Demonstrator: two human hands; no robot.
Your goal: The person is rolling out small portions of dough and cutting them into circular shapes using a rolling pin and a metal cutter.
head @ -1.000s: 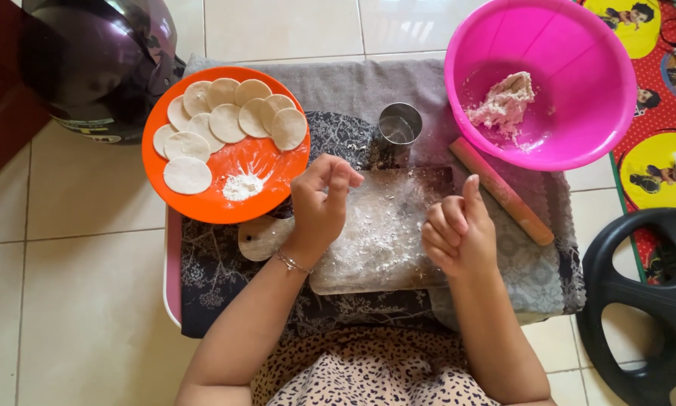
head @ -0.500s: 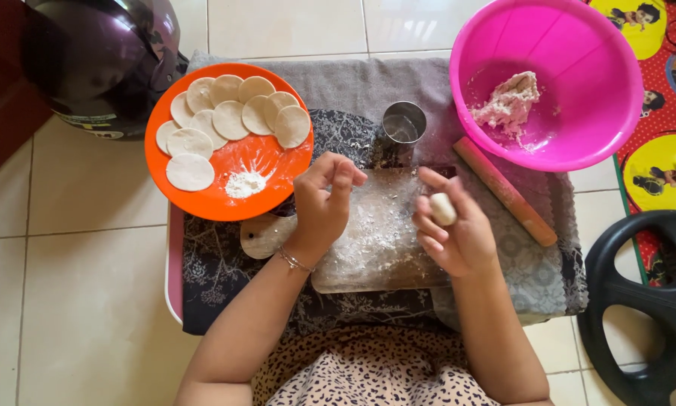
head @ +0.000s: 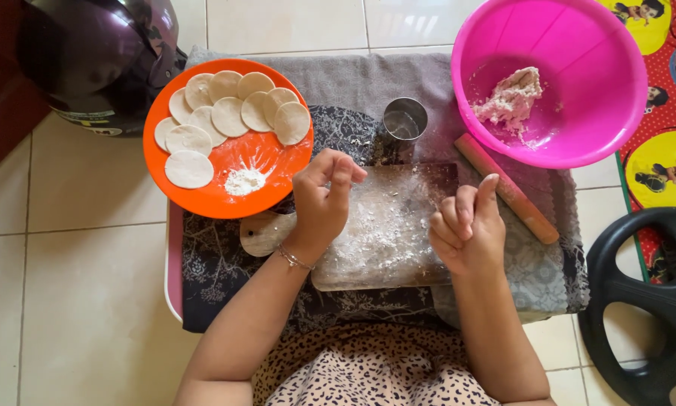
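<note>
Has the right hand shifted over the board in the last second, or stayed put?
No real shift. The right hand stays over the right end of the floured board, just short of the rolling pin; only its fingers opened briefly, then curled shut again.

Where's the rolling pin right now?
The rolling pin lies slanted on the grey cloth, right of the floured board, just below the pink bowl.

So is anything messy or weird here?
A little. Loose flour is scattered over the wooden board between the left hand and the right hand, and a small heap lies on the orange plate. A dark helmet on the floor beside the food looks odd.
</note>
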